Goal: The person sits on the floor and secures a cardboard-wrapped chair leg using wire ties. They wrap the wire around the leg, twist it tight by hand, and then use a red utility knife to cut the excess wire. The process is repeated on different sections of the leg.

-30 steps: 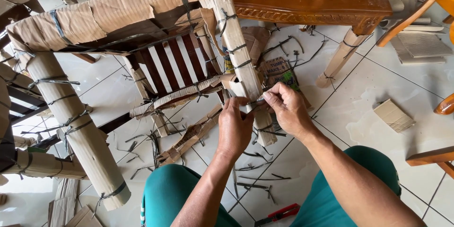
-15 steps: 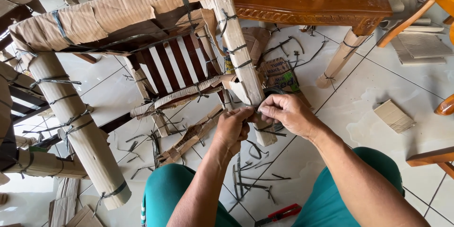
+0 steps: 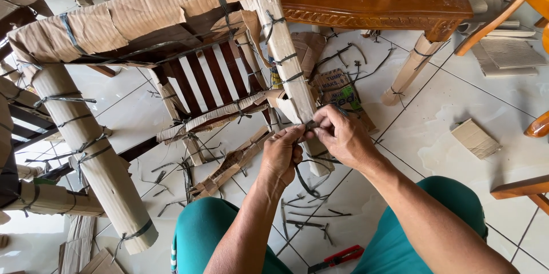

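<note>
**Both hands pinched on a strap at a wrapped chair leg**

The fingertips of the left hand (image 3: 281, 154) and of the right hand (image 3: 338, 137) meet at one spot, each thumb and forefinger pressed together on a thin dark plastic packing strap (image 3: 309, 126). The strap lies against the cardboard-wrapped wooden furniture leg (image 3: 289, 74) just in front of the knuckles, and a loose end of it hangs down below the left hand. The other fingers of both hands are curled in loosely.

The leg stands upright on the white tiled floor (image 3: 452, 102), bound by more dark straps higher up. It belongs to an upturned piece whose brown cardboard-covered frame (image 3: 143, 11) runs across the top left, with dark red wooden slats (image 3: 206, 74) showing beneath. A thicker cardboard-wrapped leg (image 3: 94, 160) stands to the left.

Cut strap pieces (image 3: 309, 214) litter the floor near the person's teal-trousered knees (image 3: 211, 234). A red-handled utility knife (image 3: 337, 258) lies between the knees. A small cardboard offcut (image 3: 474, 138) lies to the right.
</note>
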